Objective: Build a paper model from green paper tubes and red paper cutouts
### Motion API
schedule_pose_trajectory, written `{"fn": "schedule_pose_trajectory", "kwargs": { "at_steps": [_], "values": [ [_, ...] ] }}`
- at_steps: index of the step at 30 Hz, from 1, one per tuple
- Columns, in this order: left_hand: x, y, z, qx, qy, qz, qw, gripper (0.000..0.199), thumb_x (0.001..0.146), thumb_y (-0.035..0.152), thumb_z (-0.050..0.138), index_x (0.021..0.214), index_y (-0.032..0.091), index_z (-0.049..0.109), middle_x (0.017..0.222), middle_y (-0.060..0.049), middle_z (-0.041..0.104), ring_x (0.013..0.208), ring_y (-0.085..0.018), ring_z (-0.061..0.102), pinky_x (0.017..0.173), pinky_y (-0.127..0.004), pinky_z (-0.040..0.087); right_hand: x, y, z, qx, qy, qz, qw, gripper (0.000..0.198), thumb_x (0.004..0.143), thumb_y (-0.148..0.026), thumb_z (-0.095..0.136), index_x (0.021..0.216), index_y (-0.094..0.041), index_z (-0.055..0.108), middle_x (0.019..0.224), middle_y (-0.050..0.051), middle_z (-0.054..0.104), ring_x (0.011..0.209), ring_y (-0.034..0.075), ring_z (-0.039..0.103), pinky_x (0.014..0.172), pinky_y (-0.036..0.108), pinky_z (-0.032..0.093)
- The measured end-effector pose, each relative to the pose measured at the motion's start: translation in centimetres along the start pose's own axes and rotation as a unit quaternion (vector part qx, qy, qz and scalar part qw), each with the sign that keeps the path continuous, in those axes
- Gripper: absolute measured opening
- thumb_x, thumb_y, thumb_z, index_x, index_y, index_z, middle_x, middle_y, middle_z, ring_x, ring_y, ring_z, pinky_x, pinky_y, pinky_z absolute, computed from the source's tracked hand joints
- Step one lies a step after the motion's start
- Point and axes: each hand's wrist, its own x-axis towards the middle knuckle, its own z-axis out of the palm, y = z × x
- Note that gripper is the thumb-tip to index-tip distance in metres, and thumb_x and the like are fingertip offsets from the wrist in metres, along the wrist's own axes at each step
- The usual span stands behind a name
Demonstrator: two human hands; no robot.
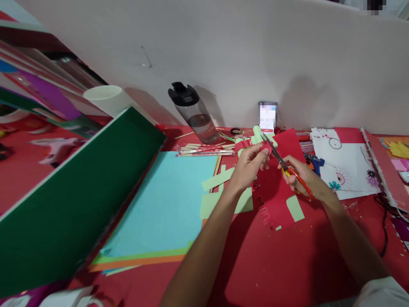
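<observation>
The left arm is stretched from the bottom edge up and to the right, and the left hand (251, 165) is bent inward. The right arm is angled in from the lower right, a pale cloth sleeve (386, 292) being seen at its lower end. The right hand (297, 174) is held just beside the left.

A small red scrap (267, 147) of paper is pinched between the left fingers (262, 155), which are closed on it at the tips. The scissors (281, 163) are gripped by the right fingers (292, 181), curled about the red and yellow handles; the slim metal blades are pointed up and to the left, beside the scrap. How far the blades are parted cannot be told.

Below the hands, a flat red sheet (277, 207) is spread on the red worktop (255, 268), with narrow looped cuts along its left side. Rectangular pale green pieces (295, 208) are scattered on and beside it. To the left, smooth blue paper (162, 209) is laid over orange and green sheets, and thin wooden sticks (206, 150) are heaped beyond, near a clear bottle (200, 120).
</observation>
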Motion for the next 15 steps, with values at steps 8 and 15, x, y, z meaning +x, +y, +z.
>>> {"fn": "schedule_pose_trajectory", "kwargs": {
  "at_steps": [8, 15],
  "values": [
    [-0.16, 0.32, -0.07, -0.004, -0.003, -0.009, 1.000, 0.028, 0.095, 0.032, 0.057, 0.070, 0.020, 0.057, 0.057, 0.003, 0.057, 0.054, -0.011, 0.050, 0.057, -0.026, 0.040, -0.07, -0.08, 0.06, 0.000, 0.003, 0.001, 1.000, 0.077, 0.078, -0.093, 0.059, 0.110, -0.023, 0.051, 0.080, -0.003, 0.052, 0.060, 0.012, 0.046, 0.055, 0.025, 0.037],
    [-0.10, 0.44, -0.10, -0.006, -0.011, -0.011, 1.000, 0.026, 0.095, 0.032, 0.057, 0.071, 0.020, 0.058, 0.059, 0.003, 0.056, 0.054, -0.011, 0.051, 0.057, -0.026, 0.040, 0.07, -0.07, 0.14, 0.023, 0.005, 0.009, 1.000, 0.064, 0.084, -0.082, 0.066, 0.107, -0.024, 0.053, 0.077, -0.005, 0.050, 0.058, 0.010, 0.041, 0.055, 0.025, 0.036]
  ]
}}
